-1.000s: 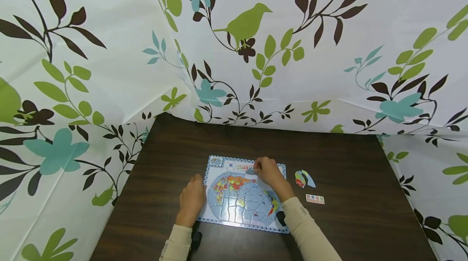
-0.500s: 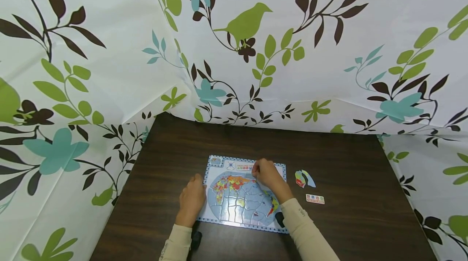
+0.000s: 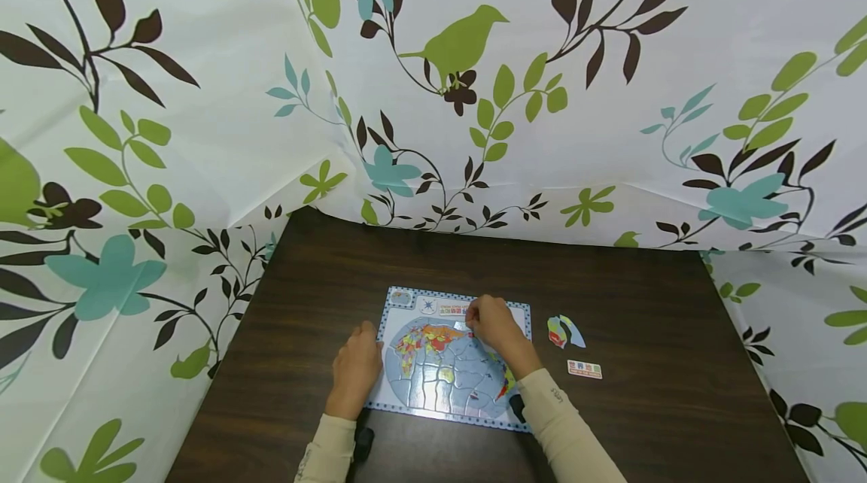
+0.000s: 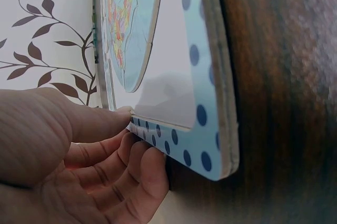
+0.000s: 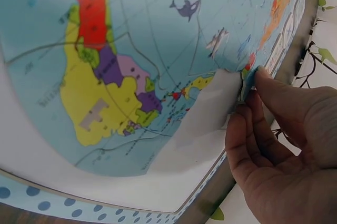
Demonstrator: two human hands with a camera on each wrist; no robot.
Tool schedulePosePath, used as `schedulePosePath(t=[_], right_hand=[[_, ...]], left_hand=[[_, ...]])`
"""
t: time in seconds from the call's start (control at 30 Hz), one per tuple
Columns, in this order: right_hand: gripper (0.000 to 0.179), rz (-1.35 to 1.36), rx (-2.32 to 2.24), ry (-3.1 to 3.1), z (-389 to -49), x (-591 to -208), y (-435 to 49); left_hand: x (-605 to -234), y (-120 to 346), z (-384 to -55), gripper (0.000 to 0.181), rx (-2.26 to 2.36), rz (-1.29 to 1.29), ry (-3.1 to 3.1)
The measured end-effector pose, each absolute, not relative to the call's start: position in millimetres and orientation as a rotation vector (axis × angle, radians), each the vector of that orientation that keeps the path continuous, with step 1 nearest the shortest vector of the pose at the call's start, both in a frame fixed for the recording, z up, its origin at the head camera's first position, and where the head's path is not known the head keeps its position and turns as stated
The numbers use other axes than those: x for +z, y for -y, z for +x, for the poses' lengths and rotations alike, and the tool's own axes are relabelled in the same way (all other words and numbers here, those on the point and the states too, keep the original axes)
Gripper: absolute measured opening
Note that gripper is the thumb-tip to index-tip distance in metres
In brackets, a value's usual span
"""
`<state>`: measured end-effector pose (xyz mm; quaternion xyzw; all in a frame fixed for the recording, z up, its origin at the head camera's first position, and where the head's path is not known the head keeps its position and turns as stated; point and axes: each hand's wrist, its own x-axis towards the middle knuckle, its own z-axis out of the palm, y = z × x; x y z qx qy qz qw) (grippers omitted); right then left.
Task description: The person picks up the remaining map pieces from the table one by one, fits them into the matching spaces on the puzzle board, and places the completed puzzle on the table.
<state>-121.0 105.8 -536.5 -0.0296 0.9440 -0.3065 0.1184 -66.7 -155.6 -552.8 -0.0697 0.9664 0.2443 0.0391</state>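
Note:
A world map jigsaw puzzle [image 3: 433,385] lies on the table inside a white board with a blue dotted border. My left hand [image 3: 357,366] pinches the board's side edge; the left wrist view shows the thumb [image 4: 100,121] on top and curled fingers below. My right hand [image 3: 497,325] is over the map's far right part. In the right wrist view, its thumb and fingers pinch a small blue puzzle piece [image 5: 247,83], mostly hidden by them. The piece stands tilted at the edge of a bare white gap [image 5: 205,118] in the map.
Two loose puzzle pieces, one colourful [image 3: 556,332] and one pale blue [image 3: 576,334], lie right of the board. Nearer me is a rectangular title piece [image 3: 585,369]. The dark wooden table [image 3: 664,363] meets a patterned cloth [image 3: 433,122] behind.
My right hand has shifted slightly towards the map, and the piece in it has moved off the board's printed title. My left hand has stayed at the edge.

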Motion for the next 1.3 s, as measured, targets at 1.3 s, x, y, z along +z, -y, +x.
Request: schedulePosePath(t=[1.3], right_hand=[[0.009, 0.226, -0.921, -2.833, -123, -523, -172]], left_hand=[[-550, 154, -69, 0.02, 0.737, -0.236, -2.898]])
